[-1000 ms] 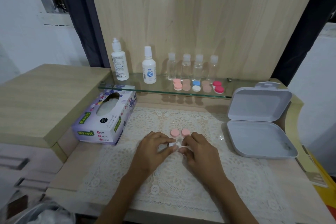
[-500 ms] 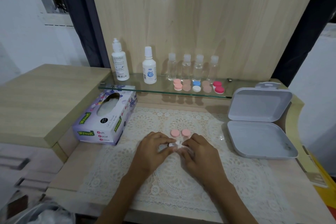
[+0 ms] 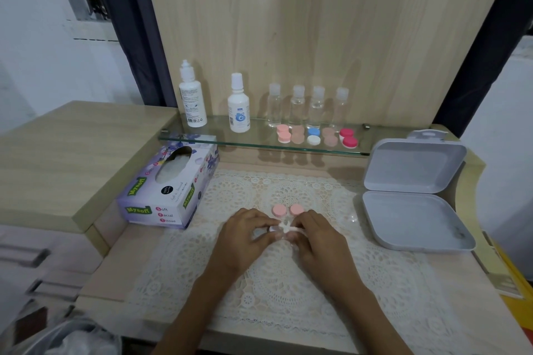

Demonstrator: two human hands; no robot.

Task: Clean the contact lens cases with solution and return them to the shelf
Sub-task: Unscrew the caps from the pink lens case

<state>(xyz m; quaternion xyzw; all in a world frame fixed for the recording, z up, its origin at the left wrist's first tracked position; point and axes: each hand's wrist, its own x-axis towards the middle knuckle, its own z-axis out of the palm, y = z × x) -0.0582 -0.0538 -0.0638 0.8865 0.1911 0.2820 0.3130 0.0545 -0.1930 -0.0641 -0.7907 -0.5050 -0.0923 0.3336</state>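
My left hand [image 3: 244, 235] and my right hand [image 3: 315, 235] meet over the lace mat [image 3: 288, 282], both pinching a small white lens case base [image 3: 284, 227] with a bit of white tissue between the fingertips. Two pink caps [image 3: 279, 210] lie on the mat just beyond my fingers. On the glass shelf [image 3: 259, 147] stand two white solution bottles [image 3: 238, 104] and several closed lens cases [image 3: 313, 136] in pink, beige, blue-white and red.
A purple tissue box [image 3: 170, 187] sits left of the mat. An open grey plastic box [image 3: 412, 196] lies to the right. Several small clear bottles [image 3: 297, 105] line the back of the shelf. A wooden cabinet top [image 3: 57, 158] rises on the left.
My fingertips have shifted slightly around the white case base; both hands stay in the same place on the mat.
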